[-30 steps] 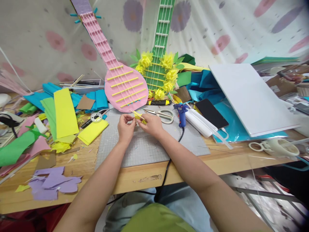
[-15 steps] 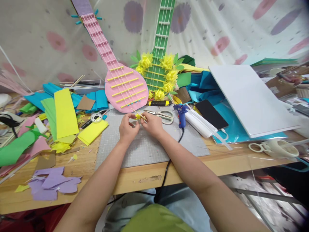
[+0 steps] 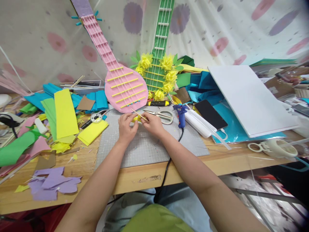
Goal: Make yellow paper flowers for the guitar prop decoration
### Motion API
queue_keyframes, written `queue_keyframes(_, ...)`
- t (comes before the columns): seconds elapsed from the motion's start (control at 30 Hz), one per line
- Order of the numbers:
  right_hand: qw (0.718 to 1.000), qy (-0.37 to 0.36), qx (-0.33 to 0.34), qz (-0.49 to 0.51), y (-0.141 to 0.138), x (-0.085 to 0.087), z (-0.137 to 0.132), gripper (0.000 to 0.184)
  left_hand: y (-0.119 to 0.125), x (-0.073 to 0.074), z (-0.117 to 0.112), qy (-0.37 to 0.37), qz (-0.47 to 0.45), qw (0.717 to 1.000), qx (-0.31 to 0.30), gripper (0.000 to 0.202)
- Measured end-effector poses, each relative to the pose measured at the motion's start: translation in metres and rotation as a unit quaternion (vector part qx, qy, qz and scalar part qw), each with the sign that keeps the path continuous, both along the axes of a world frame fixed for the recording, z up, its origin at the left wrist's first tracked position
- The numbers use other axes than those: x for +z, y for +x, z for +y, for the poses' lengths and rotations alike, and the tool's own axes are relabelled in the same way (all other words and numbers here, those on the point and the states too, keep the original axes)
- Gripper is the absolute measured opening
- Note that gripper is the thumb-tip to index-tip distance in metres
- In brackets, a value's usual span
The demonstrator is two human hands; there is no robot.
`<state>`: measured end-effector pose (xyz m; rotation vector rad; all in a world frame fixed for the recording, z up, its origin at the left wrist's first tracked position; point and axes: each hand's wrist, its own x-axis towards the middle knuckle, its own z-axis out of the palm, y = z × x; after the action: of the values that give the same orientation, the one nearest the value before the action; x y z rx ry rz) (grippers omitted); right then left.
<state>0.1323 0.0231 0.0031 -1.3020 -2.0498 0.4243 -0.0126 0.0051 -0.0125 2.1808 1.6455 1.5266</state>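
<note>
My left hand pinches a small piece of yellow crepe paper above the grey cutting mat. My right hand is closed on a thin wooden stick, which slants up to the left across the yellow paper; the fingers partly hide both. Just beyond the hands lie scissors with pale handles. A pink paper lute with yellow strips leans behind the mat. Beside it stands a green paper instrument trimmed with yellow paper flowers.
A blue glue gun stands right of the scissors, its black cable running down over the table edge. Further right are a black phone and a white board. Yellow paper and purple scraps lie left.
My left hand has shifted slightly, its fingers drawing closer together over the yellow paper. My right hand still holds the stick, and the things on the table stay put.
</note>
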Motion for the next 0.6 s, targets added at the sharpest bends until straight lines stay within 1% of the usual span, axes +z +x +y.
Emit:
queue_keyframes(0.33, 1.000, -0.006, 0.009, -0.026, -0.0011, 0.0033, -0.0023, 0.018, 0.0013, 0.0005, 0.0010, -0.015, -0.025, 1.000, 0.000, 0.021)
queue_keyframes(0.5, 0.999, -0.005, 0.041, -0.031, 0.0006, 0.0024, -0.0024, 0.019, 0.0013, -0.0007, 0.0013, -0.012, -0.017, 1.000, 0.008, 0.017)
queue_keyframes(0.6, 0.998, -0.006, 0.055, -0.035, 0.0020, 0.0025, -0.0021, 0.019, 0.0008, -0.0011, 0.0014, -0.011, -0.008, 1.000, 0.007, 0.020)
